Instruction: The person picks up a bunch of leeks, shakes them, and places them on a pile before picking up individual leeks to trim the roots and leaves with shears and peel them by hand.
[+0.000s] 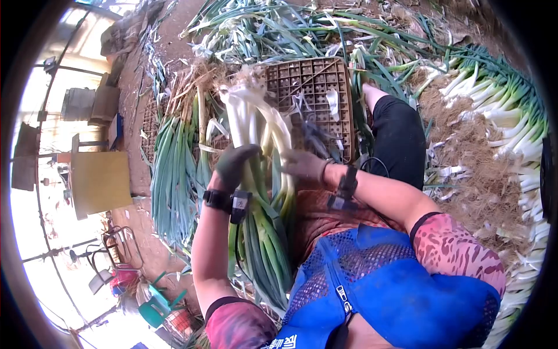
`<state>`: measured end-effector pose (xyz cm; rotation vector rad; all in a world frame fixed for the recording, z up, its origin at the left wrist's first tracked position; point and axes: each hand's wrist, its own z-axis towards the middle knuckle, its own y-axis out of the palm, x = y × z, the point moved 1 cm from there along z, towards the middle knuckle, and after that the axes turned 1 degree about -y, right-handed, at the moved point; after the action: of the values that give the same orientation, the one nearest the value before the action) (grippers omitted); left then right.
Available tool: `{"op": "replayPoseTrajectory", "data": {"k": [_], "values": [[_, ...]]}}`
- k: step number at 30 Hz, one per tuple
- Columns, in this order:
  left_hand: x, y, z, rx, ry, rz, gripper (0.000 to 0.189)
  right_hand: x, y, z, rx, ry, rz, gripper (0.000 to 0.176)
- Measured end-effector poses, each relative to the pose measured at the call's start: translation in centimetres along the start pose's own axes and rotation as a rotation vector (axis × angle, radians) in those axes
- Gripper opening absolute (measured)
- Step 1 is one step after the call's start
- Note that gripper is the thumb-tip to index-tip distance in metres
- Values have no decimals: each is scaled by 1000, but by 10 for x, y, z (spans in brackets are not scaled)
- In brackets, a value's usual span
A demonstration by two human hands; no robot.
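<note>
A bunch of large green onions (270,232) lies across my lap, white stems and roots pointing away from me, green leaves towards my body. My gloved left hand (235,166) is wrapped round the stems on their left side. On their right side is my gloved right hand (305,167), close against a white stem; motion smears its fingers, so its grip does not show. A dark blurred shape (314,136) appears just beyond the right hand, too smeared to name. Behind the stems sits an upturned brown plastic crate (311,87).
Untrimmed green onions (177,151) are heaped at the left. Stripped leaves (261,32) cover the ground beyond the crate. White-stemmed onions (505,116) lie in a long row at the right, beside root scraps (465,151). A green stool (160,305) and a yellow board (102,183) stand left.
</note>
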<state>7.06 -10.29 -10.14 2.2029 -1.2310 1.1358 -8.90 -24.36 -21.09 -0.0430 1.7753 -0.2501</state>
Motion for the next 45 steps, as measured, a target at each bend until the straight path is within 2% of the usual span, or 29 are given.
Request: {"op": "replayPoseTrajectory", "data": {"k": [2, 4, 5, 6, 7, 10, 12, 14, 18, 19, 20, 22, 24, 27, 29, 32, 33, 36, 37, 38, 39, 40, 41, 42, 43, 44, 45], "values": [[41, 14, -32, 44, -37, 20, 25, -13, -32, 17, 113, 93, -360, 37], [56, 12, -54, 25, 104, 82, 29, -25, -64, 31, 414, 156, 21, 24], [63, 11, -65, 25, 209, 140, 30, -30, -73, 35, 375, 191, 131, 24], [75, 15, -75, 74, 24, -2, 31, -31, -79, 35, 334, 232, 240, 24], [83, 21, -85, 76, 37, -118, 32, -31, -80, 33, 292, 274, 346, 24], [92, 27, -95, 64, 94, -184, 33, -36, -51, 35, -74, -402, -1168, 26], [88, 28, -93, 49, 77, -150, 34, -24, -31, 28, 120, -560, -302, 36], [78, 26, -90, 67, 89, -128, 34, -67, -30, 1, -115, 110, 736, 42], [65, 9, -82, 61, 133, -32, 37, -100, -39, -21, -105, 67, 463, 46], [63, 8, -78, 52, 160, -31, 38, -102, -25, -21, -89, -68, 712, 40], [63, 9, -77, 46, 184, -30, 38, -102, -18, -19, -112, -68, 616, 36], [71, 21, -79, -66, 156, -203, 37, -118, -8, -23, -167, -112, 714, 37], [66, 18, -76, -82, 163, -208, 39, -127, -15, -30, -248, -191, 618, 41], [67, 25, -83, -46, 231, -35, 41, -97, -1, -14, -325, -163, 624, 47], [69, 26, -87, -92, 184, -90, 40, -127, 10, -29, -11, -321, 410, 49], [70, 27, -93, -148, 122, -148, 38, -164, -17, -43, -320, -188, -248, 46], [71, 27, -96, -161, 104, -164, 38, -172, -15, -43, -329, -252, -217, 44], [73, 20, -105, -22, 30, 69, 33, -191, -39, -48, -494, -56, -460, 40], [75, 23, -115, 73, 56, 142, 30, -187, -51, -48, -305, -98, -436, 41], [75, 21, -122, 142, 34, 177, 28, -186, -72, -37, -254, -52, -612, 31], [74, 18, -133, 138, 140, 243, 29, -137, -89, -5, -2, -596, -994, 19], [72, 15, -143, 136, 161, 232, 31, -133, -126, 6, 231, -615, -1085, 13], [71, 13, -153, 134, 181, 220, 32, -129, -155, 14, 303, -310, -699, 20], [71, 11, -161, 134, 119, 134, 35, -125, -183, 19, 466, -71, -274, 38], [71, 10, -166, 134, 61, 49, 39, -114, -202, 34, 486, -315, -207, 52], [69, 12, -169, 105, 86, -2, 42, -145, -214, 24, 380, -287, -326, 63], [65, 17, -170, 76, 106, -54, 46, -159, -219, 25, 351, -435, -214, 65]]}}
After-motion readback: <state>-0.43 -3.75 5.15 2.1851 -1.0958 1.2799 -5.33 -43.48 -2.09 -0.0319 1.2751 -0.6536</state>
